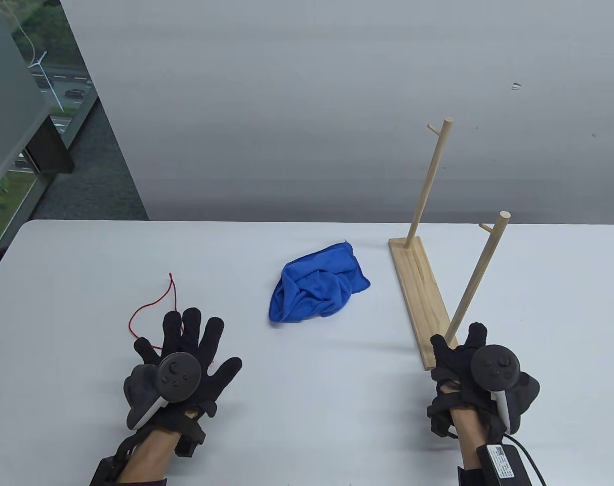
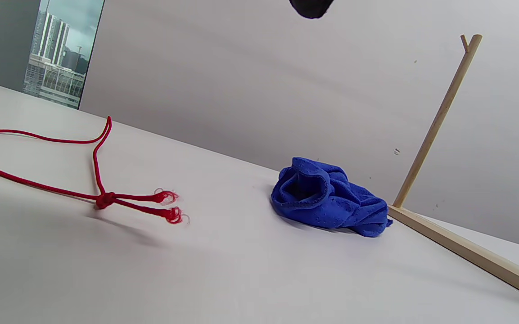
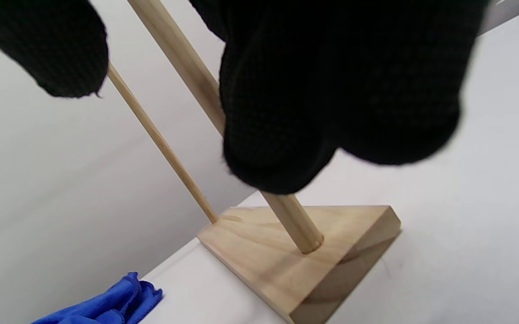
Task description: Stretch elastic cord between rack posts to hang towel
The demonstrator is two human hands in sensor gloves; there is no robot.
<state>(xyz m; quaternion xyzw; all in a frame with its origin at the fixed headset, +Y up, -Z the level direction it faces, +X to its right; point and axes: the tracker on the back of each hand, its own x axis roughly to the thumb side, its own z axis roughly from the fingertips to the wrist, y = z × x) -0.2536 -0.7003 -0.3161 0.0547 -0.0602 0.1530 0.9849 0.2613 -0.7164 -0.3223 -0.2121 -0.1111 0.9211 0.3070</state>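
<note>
A red elastic cord [image 1: 152, 304] lies loose on the white table, its knotted, frayed end showing in the left wrist view [image 2: 106, 200]. My left hand [image 1: 193, 344] hovers over the cord's near end, fingers spread and holding nothing; one fingertip [image 2: 311, 6] shows at the top of the left wrist view. A crumpled blue towel [image 1: 317, 288] lies mid-table. The wooden rack [image 1: 423, 298] has a far post [image 1: 431, 177] and a near post [image 1: 476, 278]. My right hand [image 1: 458, 349] is at the near post's foot; the fingers [image 3: 286, 112] lie against the post [image 3: 293, 220] and the thumb [image 3: 47, 45] stays apart.
The rack base runs from the back towards the front right, its near end [image 3: 300, 265] just under my right hand. Each post carries a short peg near its top. A grey wall stands behind the table, with a window at the far left.
</note>
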